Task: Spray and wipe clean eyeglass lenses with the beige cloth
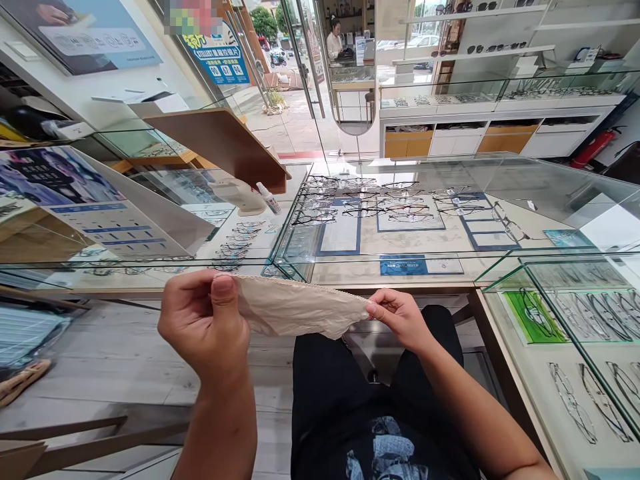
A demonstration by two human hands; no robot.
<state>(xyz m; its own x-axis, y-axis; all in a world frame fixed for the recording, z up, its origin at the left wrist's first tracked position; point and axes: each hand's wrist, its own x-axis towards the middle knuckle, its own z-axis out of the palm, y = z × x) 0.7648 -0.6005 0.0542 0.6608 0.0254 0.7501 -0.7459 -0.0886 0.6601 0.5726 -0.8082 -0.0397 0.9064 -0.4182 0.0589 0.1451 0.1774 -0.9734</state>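
Note:
A beige cloth is stretched between my two hands, above my lap and just in front of the glass counter's edge. My left hand pinches its left end between thumb and curled fingers. At the other end, my right hand grips a corner between thumb and fingertips. The upper edge of the cloth runs nearly straight, sloping down to the right, while its lower part hangs loosely with creases.
Several eyeglasses sit on the glass display counter ahead. A small white bottle stands near a brown wooden board. A desk calendar is at left. More glasses fill the right-hand case. A mirror stands beyond.

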